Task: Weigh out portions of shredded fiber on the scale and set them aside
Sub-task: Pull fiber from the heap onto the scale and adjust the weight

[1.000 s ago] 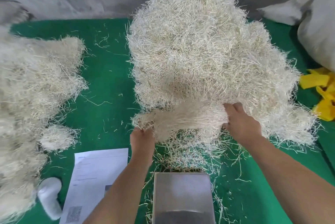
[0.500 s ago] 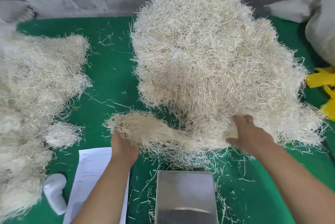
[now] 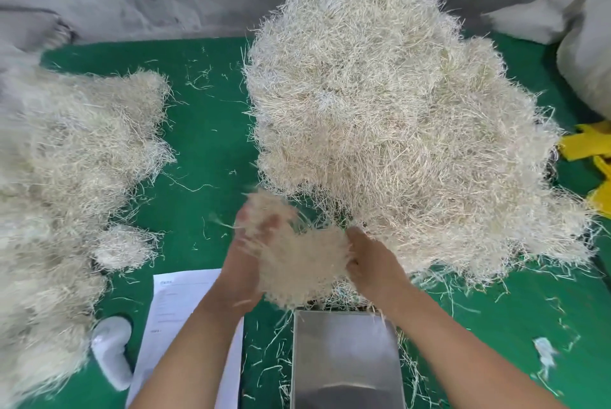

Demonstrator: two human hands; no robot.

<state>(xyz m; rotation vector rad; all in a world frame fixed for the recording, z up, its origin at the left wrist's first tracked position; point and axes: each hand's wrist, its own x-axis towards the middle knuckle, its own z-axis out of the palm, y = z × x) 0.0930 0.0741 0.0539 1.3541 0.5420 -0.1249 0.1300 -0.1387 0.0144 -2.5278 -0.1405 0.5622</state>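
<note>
A loose clump of shredded fiber [image 3: 297,263] hangs between both hands just above the far edge of the steel scale pan [image 3: 345,352], held there, I judge, so it can drop onto the pan for weighing. The left hand [image 3: 246,263] cups its left side with fingers spread and blurred, the right hand [image 3: 370,259] grips its right side. The clump's long axis runs from upper left to lower right, its wispy tip pointing away toward the big fiber heap [image 3: 396,130] on the green mat [image 3: 211,130].
</note>
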